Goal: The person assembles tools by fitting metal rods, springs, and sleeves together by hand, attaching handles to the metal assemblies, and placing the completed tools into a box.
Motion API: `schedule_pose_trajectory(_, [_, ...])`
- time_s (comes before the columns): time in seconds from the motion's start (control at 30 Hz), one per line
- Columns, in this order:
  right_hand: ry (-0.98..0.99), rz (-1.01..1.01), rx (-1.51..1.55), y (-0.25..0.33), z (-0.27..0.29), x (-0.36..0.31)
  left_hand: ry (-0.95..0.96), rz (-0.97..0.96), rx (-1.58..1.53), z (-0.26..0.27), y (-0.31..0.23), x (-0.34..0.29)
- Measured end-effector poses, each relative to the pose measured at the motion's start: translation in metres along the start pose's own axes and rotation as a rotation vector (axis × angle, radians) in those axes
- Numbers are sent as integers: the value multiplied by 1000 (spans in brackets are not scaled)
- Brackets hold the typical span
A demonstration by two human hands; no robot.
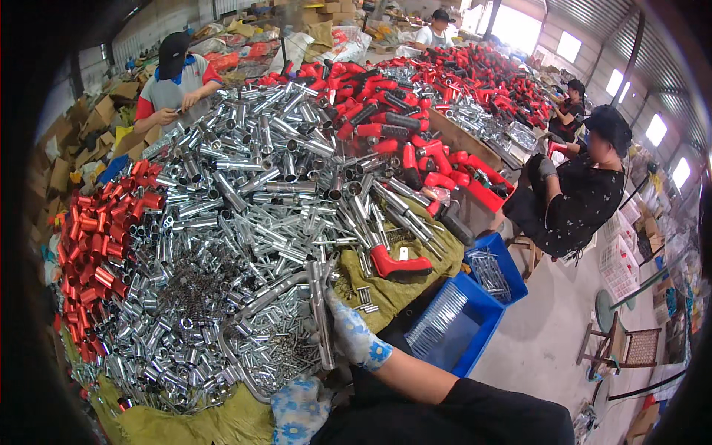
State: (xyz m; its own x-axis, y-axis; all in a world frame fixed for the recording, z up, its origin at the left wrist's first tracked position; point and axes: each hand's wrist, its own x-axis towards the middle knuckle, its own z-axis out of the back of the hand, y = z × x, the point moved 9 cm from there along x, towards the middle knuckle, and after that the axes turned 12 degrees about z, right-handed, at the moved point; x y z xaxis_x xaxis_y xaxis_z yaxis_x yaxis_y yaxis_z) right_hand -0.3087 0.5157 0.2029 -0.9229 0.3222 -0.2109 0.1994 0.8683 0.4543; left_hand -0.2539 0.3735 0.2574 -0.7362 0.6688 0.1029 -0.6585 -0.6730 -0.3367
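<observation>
Gloved right hand [354, 335] closing around an upright silver metal tube [321, 311], tube rising above the fist over the heaped steel tubes [252, 193], gloved left hand [298, 408] resting low at the pile's edge, grip hidden, red-handled tool [398, 262] lying just beyond.

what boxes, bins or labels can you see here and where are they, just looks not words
Blue plastic bins: two, rectangular, right of the table, holding thin metal pins.
Red tray: shallow, at the table's right edge.
Cardboard boxes: brown, piled far left.
White crates: stacked, lattice-sided, on the floor at right.
White tag: small, on a red handle.
</observation>
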Motion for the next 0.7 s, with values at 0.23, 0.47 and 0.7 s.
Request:
schedule_pose_trajectory(0.23, [3, -59, -355, 2, -5, -11, 377, 152, -34, -13, 10, 25])
schedule_pose_trajectory(0.47, [-9, -290, -262, -41, 4, -16, 241, -5, -130, 2, 18, 38])
schedule_pose_trajectory(0.7, [280, 50, -803, -10, -7, -5, 49, 297, -85, 27, 46, 60])
